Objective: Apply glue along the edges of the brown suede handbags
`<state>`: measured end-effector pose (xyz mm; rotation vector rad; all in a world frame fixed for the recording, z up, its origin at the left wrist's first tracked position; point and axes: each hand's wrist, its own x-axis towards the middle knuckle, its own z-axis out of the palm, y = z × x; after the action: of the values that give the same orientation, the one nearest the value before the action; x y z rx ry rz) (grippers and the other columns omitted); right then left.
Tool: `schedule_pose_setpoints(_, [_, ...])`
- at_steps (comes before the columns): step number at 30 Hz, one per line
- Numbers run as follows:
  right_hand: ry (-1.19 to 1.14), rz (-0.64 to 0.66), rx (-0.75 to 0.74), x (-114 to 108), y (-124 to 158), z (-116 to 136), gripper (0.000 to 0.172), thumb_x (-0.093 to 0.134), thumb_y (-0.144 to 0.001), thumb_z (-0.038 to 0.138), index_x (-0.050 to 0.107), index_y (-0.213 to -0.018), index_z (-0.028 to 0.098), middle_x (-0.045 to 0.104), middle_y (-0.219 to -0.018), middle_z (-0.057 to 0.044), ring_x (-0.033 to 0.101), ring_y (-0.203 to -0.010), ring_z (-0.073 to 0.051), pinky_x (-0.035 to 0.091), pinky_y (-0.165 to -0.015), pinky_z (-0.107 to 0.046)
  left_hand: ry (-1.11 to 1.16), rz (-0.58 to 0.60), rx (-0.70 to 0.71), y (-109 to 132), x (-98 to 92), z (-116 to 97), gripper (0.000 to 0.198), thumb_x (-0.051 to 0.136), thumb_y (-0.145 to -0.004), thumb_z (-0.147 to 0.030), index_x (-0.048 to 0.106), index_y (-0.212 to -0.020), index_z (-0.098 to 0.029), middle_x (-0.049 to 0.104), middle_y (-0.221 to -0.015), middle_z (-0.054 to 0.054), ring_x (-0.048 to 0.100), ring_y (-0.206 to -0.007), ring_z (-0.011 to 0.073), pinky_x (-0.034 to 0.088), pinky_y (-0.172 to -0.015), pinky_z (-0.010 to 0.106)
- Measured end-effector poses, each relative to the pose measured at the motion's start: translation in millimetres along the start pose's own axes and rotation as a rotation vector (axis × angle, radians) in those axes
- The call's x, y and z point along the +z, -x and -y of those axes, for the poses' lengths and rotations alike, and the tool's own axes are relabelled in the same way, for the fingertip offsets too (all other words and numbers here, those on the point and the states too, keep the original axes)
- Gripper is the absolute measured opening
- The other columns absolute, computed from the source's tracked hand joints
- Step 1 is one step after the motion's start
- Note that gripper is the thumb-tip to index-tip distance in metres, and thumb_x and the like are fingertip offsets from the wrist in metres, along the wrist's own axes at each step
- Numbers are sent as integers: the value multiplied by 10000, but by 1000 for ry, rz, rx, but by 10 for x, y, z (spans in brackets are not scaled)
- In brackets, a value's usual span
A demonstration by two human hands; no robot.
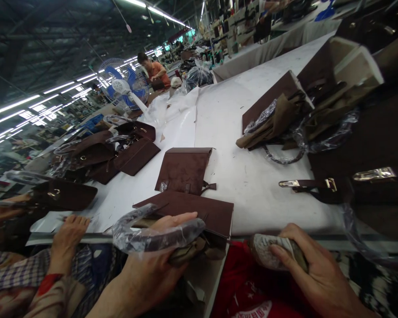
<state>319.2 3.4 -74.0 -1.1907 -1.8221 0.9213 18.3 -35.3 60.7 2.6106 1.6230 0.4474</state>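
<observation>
A dark brown handbag point(199, 210) lies tilted at the near edge of the table, its open side toward me and its olive lining showing. My left hand point(152, 265) grips it at the opening, behind the plastic-wrapped handle point(162, 236); some of its fingers are hidden by handle and lining. To the right, over the table edge and apart from the bag, my right hand point(315, 265) is closed around a rounded olive-brown block point(268, 251) partly covered in whitish wrapping. Just beyond the held bag rests a brown bag piece point(185, 170) with a small strap.
More brown bags point(119, 152) are heaped on the left. Several others with linings and wrapped handles point(285, 106) stand at right, near a strap with metal fittings point(308, 183). At far left a co-worker's hand point(71, 232) rests by another bag. A blue fan point(126, 84) stands behind.
</observation>
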Motion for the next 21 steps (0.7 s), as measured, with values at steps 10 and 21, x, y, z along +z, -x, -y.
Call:
schedule_pose_setpoints(10, [-7, -18, -82, 23, -63, 18, 221, 563, -996, 353, 575, -799, 253, 584, -683, 27, 585, -579, -147, 479, -553, -244, -5, -9, -48, 155, -55, -5, 469, 549, -887, -140, 566, -1344, -245, 702, -1300, 58, 695, -1154, 199, 586, -1005, 292])
schedule_pose_setpoints(21, [19, -55, -158, -7, -71, 52, 157, 573, -988, 276, 560, -833, 257, 571, -699, 41, 583, -579, -130, 476, -561, -224, -4, -23, -47, 210, -21, -7, 397, 542, -949, -178, 571, -1338, -253, 688, -1312, 39, 678, -1147, 158, 551, -1015, 241])
